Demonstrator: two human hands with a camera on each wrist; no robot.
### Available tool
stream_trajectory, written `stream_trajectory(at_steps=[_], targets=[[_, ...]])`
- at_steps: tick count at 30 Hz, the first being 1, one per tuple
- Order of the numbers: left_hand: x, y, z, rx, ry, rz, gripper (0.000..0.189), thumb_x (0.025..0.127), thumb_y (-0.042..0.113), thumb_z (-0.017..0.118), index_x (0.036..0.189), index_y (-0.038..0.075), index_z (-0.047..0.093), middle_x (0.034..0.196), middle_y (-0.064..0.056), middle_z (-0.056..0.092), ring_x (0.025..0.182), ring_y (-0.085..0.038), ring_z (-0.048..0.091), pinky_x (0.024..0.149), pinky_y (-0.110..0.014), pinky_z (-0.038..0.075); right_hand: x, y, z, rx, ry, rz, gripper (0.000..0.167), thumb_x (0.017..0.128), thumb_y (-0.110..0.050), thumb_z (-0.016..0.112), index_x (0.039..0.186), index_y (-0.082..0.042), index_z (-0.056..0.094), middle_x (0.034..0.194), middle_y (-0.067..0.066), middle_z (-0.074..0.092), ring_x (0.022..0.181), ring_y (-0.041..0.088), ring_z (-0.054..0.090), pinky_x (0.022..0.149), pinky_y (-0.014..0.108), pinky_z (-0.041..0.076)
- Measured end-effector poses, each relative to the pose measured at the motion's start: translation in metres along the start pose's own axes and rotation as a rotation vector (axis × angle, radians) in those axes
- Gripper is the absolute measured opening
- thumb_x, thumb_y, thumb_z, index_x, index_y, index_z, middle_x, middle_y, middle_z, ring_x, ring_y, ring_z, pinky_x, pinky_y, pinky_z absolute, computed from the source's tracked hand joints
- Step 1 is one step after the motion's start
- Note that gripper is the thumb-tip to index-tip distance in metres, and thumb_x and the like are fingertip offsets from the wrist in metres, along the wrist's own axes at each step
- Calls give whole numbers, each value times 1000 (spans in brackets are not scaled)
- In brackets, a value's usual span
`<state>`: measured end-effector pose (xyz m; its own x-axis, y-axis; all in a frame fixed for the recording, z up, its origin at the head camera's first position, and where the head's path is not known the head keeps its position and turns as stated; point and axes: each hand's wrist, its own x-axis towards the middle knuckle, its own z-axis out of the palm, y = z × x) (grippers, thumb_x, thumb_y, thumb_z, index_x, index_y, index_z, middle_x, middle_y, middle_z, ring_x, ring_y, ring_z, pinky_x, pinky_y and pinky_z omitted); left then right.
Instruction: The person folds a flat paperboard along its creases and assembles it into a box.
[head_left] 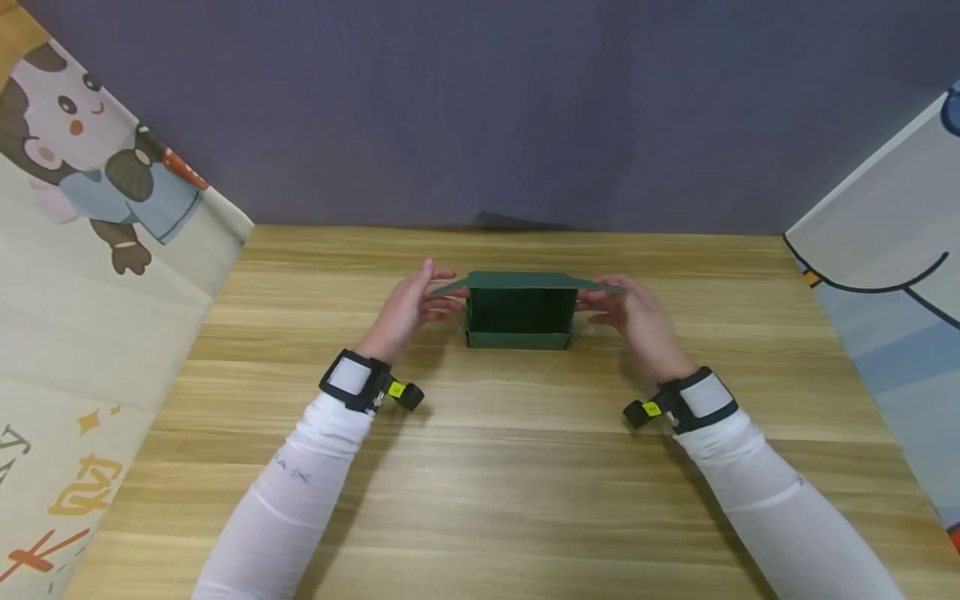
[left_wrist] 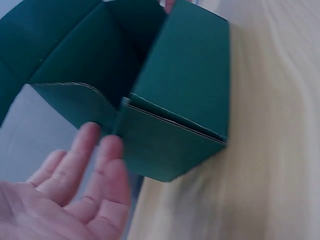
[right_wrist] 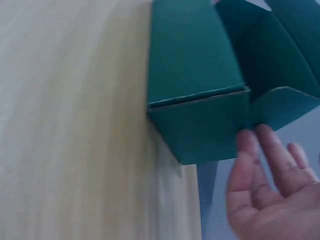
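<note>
A small dark green cardboard box (head_left: pixel 517 341) sits on the table with its lid (head_left: pixel 525 280) raised at the back and its opening toward me. At its left end is my left hand (head_left: pixel 408 307), fingers extended. The left wrist view shows those fingertips at the side flap (left_wrist: pixel 75 100) and end wall (left_wrist: pixel 167 140). My right hand (head_left: pixel 637 321) mirrors this at the right end, its fingertips by the flap (right_wrist: pixel 285 105) in the right wrist view. Whether the fingertips press on the cardboard is hard to tell. The box's inside is dark, its contents unclear.
The wood-grain table (head_left: pixel 495 500) extends around the box. A dark blue-grey panel (head_left: pixel 510 117) rises behind its far edge. Cloths with cartoon prints border the left (head_left: pixel 97 333) and right (head_left: pixel 892 250) sides.
</note>
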<state>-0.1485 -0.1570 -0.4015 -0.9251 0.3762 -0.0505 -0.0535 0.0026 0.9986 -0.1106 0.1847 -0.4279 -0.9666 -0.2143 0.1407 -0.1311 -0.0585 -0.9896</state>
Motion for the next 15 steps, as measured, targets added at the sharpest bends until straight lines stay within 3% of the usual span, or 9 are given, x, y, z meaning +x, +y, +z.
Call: stream_trajectory(at_steps=[6,10,15], targets=[[10,15,6,44,15,-56,70,95,60,45,139,5,45,130,-18,59,112,-37,61,100,-57,43,15,-12,-16,115,-81,146,58,104,-48,27,136,-3,43,128,3,63,122,28,57,98,37,47],[15,22,12,85,32,-88,70,93,56,53,138,4,45,131,-17,56,110,-38,61,98,-55,46,25,-24,-21,38,-104,222,73,100,-58,27,139,2,38,142,10,50,126,32,53,103,43,44],[21,28,18,111,61,-137,60,90,50,62,133,10,50,130,-10,54,107,-33,64,96,-53,48,39,-40,-22,-131,-126,291,72,97,-59,40,139,-1,41,150,14,38,124,30,56,107,52,39]])
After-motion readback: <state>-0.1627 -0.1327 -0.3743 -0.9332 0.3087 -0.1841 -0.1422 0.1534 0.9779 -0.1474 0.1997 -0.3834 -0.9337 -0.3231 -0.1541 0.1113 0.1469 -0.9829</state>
